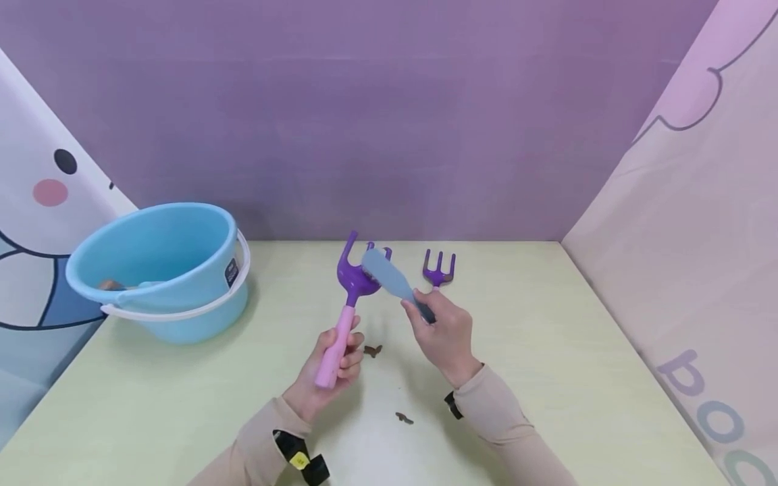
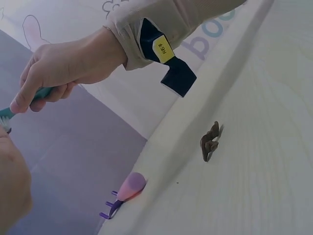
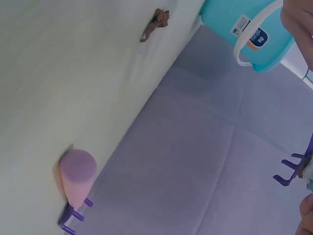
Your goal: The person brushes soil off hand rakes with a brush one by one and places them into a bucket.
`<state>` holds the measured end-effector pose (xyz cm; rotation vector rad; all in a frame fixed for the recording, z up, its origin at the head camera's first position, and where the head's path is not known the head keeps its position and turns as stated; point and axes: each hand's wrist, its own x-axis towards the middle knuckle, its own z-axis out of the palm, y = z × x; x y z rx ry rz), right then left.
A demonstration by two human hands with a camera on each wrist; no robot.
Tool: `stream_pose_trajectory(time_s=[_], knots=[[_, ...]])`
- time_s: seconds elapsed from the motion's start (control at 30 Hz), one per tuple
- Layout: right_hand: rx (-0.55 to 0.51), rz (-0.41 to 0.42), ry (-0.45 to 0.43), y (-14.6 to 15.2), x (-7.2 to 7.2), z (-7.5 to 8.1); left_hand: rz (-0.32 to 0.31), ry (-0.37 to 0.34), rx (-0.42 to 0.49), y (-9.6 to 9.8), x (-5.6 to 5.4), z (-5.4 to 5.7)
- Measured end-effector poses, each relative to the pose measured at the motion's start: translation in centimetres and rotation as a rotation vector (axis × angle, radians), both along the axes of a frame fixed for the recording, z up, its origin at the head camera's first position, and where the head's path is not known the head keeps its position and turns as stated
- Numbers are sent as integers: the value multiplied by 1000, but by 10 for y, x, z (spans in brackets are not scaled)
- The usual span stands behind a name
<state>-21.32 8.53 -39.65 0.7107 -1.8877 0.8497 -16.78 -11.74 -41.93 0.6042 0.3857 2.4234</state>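
My left hand (image 1: 350,364) grips the pink handle of a purple garden hand rake (image 1: 355,280), tines up, above the table. In my right hand (image 1: 448,334) is a blue brush (image 1: 389,275), pinched by its dark handle between thumb and fingers. The brush head overlaps the rake head in the head view. White bristles (image 3: 308,170) meet the rake's tines in the right wrist view, with a brown smear between them. Behind the right hand, a smaller purple fork (image 1: 439,275) with a pink handle (image 2: 131,187) lies on the table.
A light blue bucket (image 1: 197,317) with a white handle stands at the left, a brown-ended thing (image 1: 111,285) inside it. Brown clumps (image 1: 373,351) and crumbs (image 1: 404,418) of dirt lie on the table (image 1: 535,324). A purple backdrop (image 1: 401,135) rises behind.
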Motion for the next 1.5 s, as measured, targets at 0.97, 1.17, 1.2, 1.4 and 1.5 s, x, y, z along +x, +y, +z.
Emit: stream_pose_trajectory(time_s=[0.97,1.17,1.2,1.4,1.5], knots=[[-75,136,-52,-9,9,-1,-25,18,86,0,4,-3],[-77,151,-66,-9,10,-1,1,6,72,1,4,-2],[-76,155,-72,-9,11,-1,6,3,69,1,4,-2],[-67,187,-97,-10,15,-2,21,-23,67,2,4,-2],[-61,211,-95,-12,17,-2,16,-44,89,2,2,-2]])
